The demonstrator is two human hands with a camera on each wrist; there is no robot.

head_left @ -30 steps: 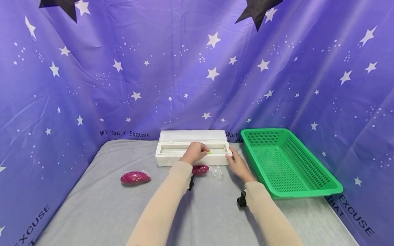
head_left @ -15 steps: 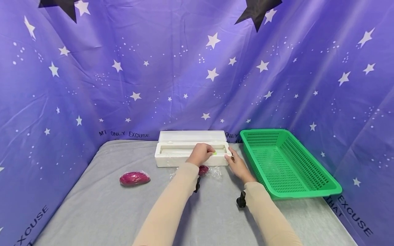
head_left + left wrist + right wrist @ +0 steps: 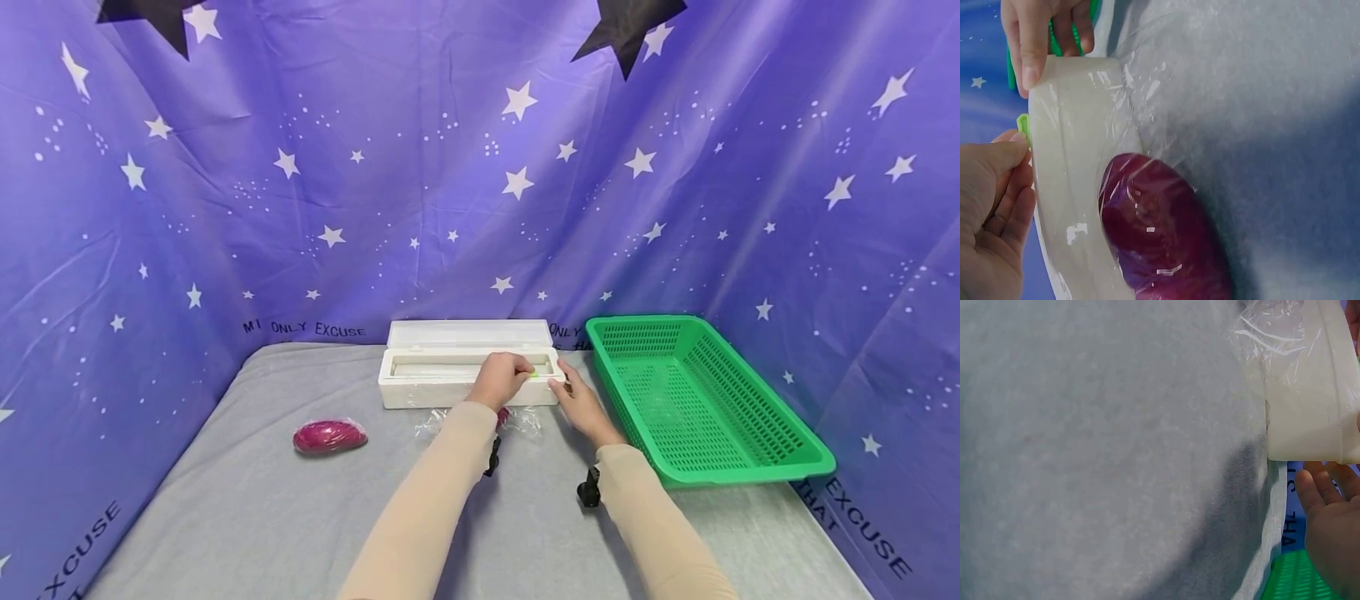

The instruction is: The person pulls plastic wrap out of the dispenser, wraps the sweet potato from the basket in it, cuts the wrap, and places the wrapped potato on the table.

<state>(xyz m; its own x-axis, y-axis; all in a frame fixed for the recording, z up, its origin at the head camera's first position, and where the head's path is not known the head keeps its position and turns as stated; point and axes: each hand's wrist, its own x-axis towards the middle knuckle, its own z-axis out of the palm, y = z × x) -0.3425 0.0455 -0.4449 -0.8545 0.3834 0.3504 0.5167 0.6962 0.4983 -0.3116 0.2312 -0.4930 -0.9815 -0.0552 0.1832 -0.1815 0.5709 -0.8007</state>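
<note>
A white cling film dispenser box stands at the back of the table with its lid raised. My left hand pinches the small green slide cutter on the box's front rim, near the right end. With thumb and fingers, my right hand holds the box's right end. Clear film hangs over the box front and covers an oblong purple-red vegetable lying against it, mostly hidden by my left arm in the head view. Its exact kind is unclear.
A similar purple-red vegetable, wrapped in film, lies on the grey cloth-covered table at the left. A green perforated basket stands close beside my right hand. A starry purple curtain closes off the back and sides.
My left hand has slid the green cutter rightward along the box's rim, toward my right hand. The right hand has stayed at the box's end.
</note>
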